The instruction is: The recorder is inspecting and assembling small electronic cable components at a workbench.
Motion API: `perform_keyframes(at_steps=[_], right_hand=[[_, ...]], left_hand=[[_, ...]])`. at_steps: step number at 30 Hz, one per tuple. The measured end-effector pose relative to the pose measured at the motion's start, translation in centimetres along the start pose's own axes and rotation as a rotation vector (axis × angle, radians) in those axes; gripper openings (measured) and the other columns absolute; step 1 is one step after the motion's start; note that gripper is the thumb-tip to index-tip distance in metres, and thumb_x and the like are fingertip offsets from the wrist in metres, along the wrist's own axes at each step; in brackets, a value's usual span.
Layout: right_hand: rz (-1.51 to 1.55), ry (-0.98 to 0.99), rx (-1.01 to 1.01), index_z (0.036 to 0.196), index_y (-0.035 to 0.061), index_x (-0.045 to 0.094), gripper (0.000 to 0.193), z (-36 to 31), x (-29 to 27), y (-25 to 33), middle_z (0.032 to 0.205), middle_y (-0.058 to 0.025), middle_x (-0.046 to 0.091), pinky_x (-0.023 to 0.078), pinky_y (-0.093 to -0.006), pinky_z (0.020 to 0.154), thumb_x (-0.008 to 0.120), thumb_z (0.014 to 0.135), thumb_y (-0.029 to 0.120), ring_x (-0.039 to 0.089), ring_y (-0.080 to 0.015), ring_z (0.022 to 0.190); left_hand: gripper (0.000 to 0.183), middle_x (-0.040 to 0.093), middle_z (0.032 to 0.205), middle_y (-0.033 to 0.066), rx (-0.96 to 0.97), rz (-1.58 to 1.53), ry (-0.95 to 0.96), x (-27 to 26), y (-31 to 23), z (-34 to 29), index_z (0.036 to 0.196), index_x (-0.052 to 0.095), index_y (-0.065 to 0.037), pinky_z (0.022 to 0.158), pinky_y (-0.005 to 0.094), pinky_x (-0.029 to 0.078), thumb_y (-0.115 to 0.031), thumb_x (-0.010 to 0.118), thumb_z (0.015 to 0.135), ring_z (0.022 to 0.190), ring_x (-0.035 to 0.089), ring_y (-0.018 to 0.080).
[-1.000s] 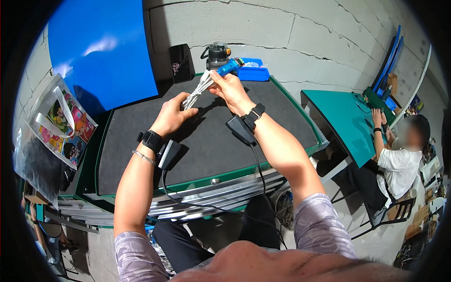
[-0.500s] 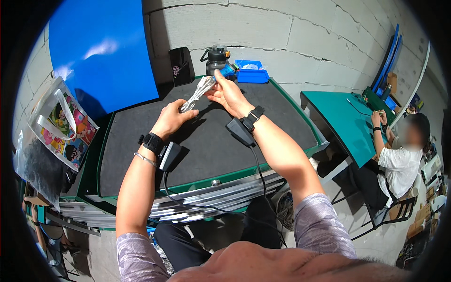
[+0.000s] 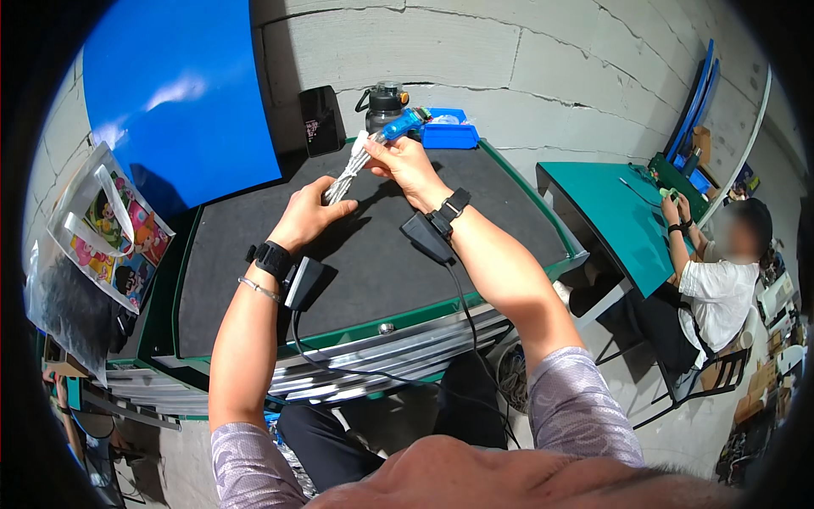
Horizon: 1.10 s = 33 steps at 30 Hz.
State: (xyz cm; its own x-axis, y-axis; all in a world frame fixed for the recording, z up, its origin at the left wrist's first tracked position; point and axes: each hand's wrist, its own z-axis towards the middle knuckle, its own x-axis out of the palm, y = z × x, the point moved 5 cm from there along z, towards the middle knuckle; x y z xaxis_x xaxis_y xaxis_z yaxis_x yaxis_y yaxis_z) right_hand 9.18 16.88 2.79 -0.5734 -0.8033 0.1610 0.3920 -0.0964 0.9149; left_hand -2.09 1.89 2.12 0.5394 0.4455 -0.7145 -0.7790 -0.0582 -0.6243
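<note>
Above the dark mat, a bundle of white cable [image 3: 343,183] is stretched between my hands, tilted up toward the back right. My left hand [image 3: 310,210] is closed round its lower end. My right hand [image 3: 409,174] pinches the upper end between thumb and fingers. Beyond the right thumb a shiny blue wrapped section [image 3: 402,126] sticks out, with a small green and metallic piece [image 3: 420,114] at its tip. My right fingers partly hide where the white cable meets the blue section.
A dark bottle [image 3: 386,103], a blue bin [image 3: 449,136] and a phone [image 3: 322,121] stand at the back of the dark mat [image 3: 373,263]. A patterned bag [image 3: 114,229] is at left. Black cords trail from my wrist devices. To the right, another person sits at a green table [image 3: 610,204].
My right thumb has slid down the bundle, leaving more of the blue section and its tip exposed. The left hand keeps its grip. The view has shifted slightly.
</note>
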Motion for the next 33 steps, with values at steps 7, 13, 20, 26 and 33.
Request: perform_keyframes(at_steps=[7,13,20,26,33], right_hand=[[0.030,-0.014,0.066,0.102,0.0089,0.065,0.031,0.3,-0.5,-1.0,0.095,-0.0028,0.070,0.047,-0.0210,0.071,0.065,0.093,0.038,0.068,-0.0105,0.085],[0.089,0.017,0.099,0.110,0.0099,0.063,0.044,0.4,-0.8,-1.3,0.109,-0.0056,0.068,0.046,-0.0300,0.085,0.045,0.101,0.049,0.065,-0.0165,0.103],[0.109,0.039,0.107,0.111,0.0096,0.063,0.044,0.3,-0.6,-1.2,0.107,-0.0057,0.068,0.045,-0.0316,0.087,0.044,0.101,0.048,0.065,-0.0174,0.101],[0.185,0.050,0.113,0.112,0.0096,0.062,0.044,0.5,-0.7,-1.3,0.109,-0.0053,0.067,0.043,-0.0351,0.093,0.041,0.102,0.047,0.062,-0.0180,0.106],[0.268,0.185,0.017,0.119,0.0080,0.058,0.032,0.4,0.0,-0.9,0.118,-0.0042,0.062,0.039,-0.0396,0.101,0.053,0.100,0.033,0.055,-0.0174,0.115]], left_hand=[[0.035,0.062,0.081,0.0083,0.076,-0.003,-0.191,-0.8,0.2,0.1,0.112,0.062,-0.003,0.070,0.0326,0.046,-0.030,0.068,0.090,0.074,0.056,0.0169],[0.034,0.067,0.086,0.0133,-0.005,-0.047,-0.177,-0.7,0.5,0.4,0.112,0.062,-0.002,0.073,0.0360,0.049,-0.030,0.066,0.092,0.080,0.064,0.0240],[0.029,0.058,0.078,-0.0020,0.001,-0.363,-0.134,-0.4,1.0,0.7,0.101,0.063,-0.005,0.066,0.0227,0.041,-0.033,0.063,0.095,0.070,0.051,0.0059],[0.036,0.060,0.079,-0.0009,-0.087,-0.684,0.011,0.3,0.7,0.4,0.099,0.063,-0.006,0.066,0.0223,0.043,-0.041,0.056,0.098,0.069,0.054,0.0067],[0.046,0.063,0.074,-0.0002,-0.221,-0.922,0.085,0.1,0.5,0.1,0.101,0.063,-0.006,0.063,0.0230,0.046,-0.048,0.047,0.100,0.064,0.057,0.0080]])
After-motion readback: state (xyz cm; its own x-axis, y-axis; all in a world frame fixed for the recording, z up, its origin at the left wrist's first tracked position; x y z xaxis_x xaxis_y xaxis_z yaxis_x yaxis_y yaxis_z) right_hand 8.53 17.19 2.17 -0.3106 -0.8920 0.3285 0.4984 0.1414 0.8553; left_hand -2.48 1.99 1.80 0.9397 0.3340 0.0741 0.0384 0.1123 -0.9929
